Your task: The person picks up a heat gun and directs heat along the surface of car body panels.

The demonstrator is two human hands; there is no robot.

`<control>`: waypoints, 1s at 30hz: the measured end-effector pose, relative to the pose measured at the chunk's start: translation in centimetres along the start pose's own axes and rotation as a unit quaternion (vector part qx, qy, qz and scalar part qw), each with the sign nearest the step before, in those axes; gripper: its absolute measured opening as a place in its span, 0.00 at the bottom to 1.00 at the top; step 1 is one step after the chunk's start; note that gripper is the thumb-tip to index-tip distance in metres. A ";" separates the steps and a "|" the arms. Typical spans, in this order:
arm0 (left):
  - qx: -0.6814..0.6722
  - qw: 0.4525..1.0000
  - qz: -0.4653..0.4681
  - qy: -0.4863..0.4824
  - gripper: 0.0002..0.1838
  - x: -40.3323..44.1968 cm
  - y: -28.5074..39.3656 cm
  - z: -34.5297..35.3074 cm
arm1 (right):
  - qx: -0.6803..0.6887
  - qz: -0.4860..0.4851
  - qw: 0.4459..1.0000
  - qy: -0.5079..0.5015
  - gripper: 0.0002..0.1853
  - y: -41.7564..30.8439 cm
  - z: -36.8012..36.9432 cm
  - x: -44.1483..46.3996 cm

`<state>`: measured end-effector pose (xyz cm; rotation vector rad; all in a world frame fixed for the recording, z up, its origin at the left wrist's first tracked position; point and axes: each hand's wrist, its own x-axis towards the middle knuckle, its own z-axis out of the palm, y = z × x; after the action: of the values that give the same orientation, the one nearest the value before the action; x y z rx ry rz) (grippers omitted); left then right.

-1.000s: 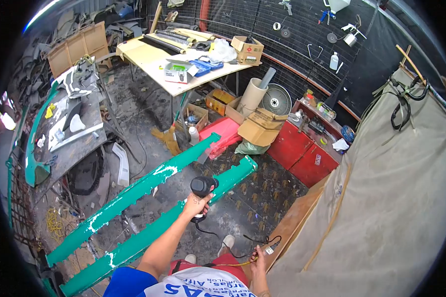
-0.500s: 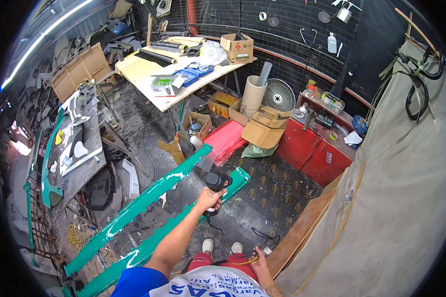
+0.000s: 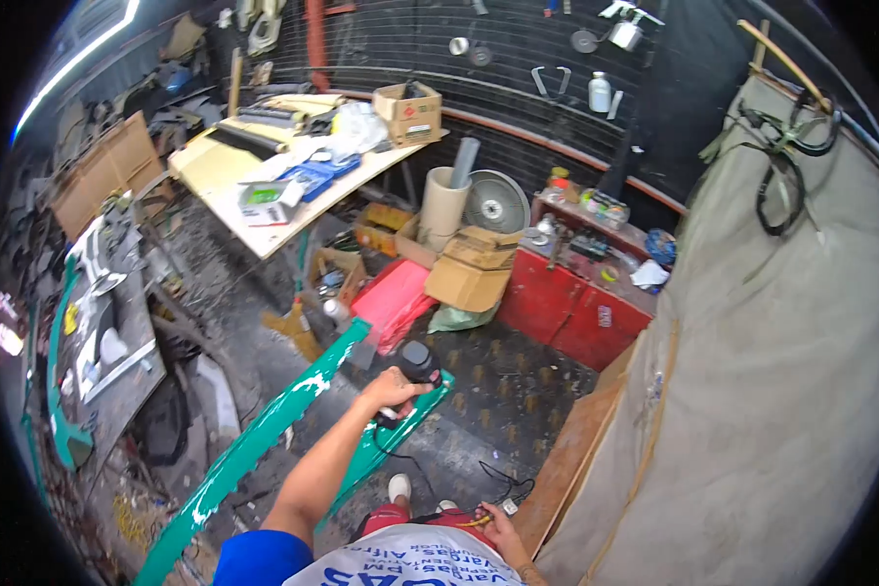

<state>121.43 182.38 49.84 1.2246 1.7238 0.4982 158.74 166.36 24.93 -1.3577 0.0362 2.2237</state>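
My left hand (image 3: pixel 391 389) is wrapped around the handle of a black corded power tool (image 3: pixel 417 359), held out over the floor; its exact kind is unclear. Below the tool lies a long green painted strip (image 3: pixel 400 436) with white patches, partly hidden by my forearm. A second green strip (image 3: pixel 249 451) runs alongside to the left. Down by my right thigh, my right hand (image 3: pixel 501 530) is closed on a yellow cord (image 3: pixel 475 523). Beside its fingers sits a small white socket or plug (image 3: pixel 508 507), with black cord (image 3: pixel 506 479) looping nearby.
A grey sheet-covered bulk (image 3: pixel 742 391) and wooden boards (image 3: pixel 581 439) border the right. Ahead stand a red cabinet (image 3: pixel 566 308), cardboard boxes (image 3: pixel 474 273) and a littered worktable (image 3: pixel 225 190). A broom (image 3: pixel 293 330) and a panel-laden stand (image 3: pixel 132 361) are at left.
My view has swung to the right, so the surroundings sit further left. My feet have shifted. Both hands keep their holds, the left on the tool and the right on the cord.
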 end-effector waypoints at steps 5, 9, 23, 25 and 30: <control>0.063 0.992 -0.011 -0.105 0.26 0.7 4.1 -4.7 | 0.043 -0.039 0.998 0.012 0.06 0.6 -0.1 0.6; 0.062 0.988 -0.021 -0.143 0.26 1.0 5.5 -7.6 | 0.012 -0.031 0.999 0.032 0.08 0.4 0.6 0.3; 0.168 0.944 -0.048 -0.281 0.30 0.7 3.8 -13.3 | 0.148 -0.013 0.986 0.078 0.11 1.2 -3.5 -0.5; 0.111 0.961 -0.035 -0.253 0.25 3.1 0.9 -13.7 | 0.111 -0.035 0.990 0.079 0.11 1.2 -1.6 -2.4; 0.119 0.990 -0.042 -0.066 0.17 4.4 -1.8 -15.5 | 0.084 -0.054 0.990 0.102 0.15 0.5 0.2 -2.9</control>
<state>106.90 188.34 54.00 1.3149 1.7492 0.1595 159.40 164.75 27.33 -1.4519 0.2135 1.9392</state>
